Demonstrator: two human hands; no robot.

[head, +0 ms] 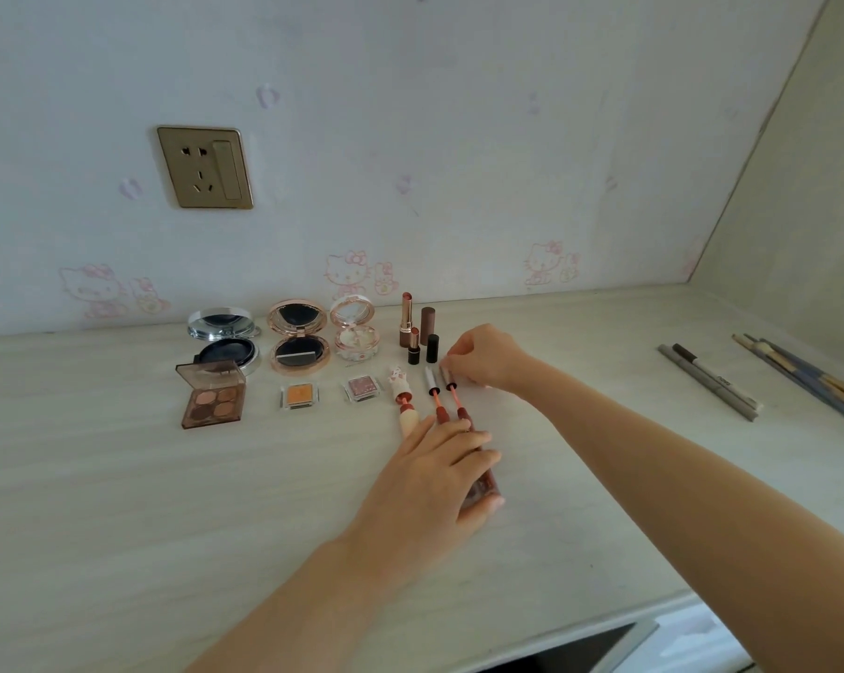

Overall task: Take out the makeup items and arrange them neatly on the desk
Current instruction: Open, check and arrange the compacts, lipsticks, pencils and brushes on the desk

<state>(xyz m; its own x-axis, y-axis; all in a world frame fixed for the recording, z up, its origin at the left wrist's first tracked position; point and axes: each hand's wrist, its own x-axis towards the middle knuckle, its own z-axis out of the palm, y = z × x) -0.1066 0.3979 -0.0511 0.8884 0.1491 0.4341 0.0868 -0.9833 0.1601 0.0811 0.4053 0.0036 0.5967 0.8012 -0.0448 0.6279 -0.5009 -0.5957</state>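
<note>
While the left hand [439, 471] lies with straight fingers on the lip gloss tube [480, 483], the right hand [483, 354] pinches its wand cap [445, 372]; both run toward the desk's [118, 502] back edge.

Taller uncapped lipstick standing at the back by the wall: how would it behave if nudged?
The tall gold-and-brown uncapped lipstick stands upright on a narrow base, so it would probably tip easily. Being cylindrical, it would likely roll once down. Its exposed bullet looks soft and could smear. The shorter dark lipstick stands close by and might be knocked over too.
</note>
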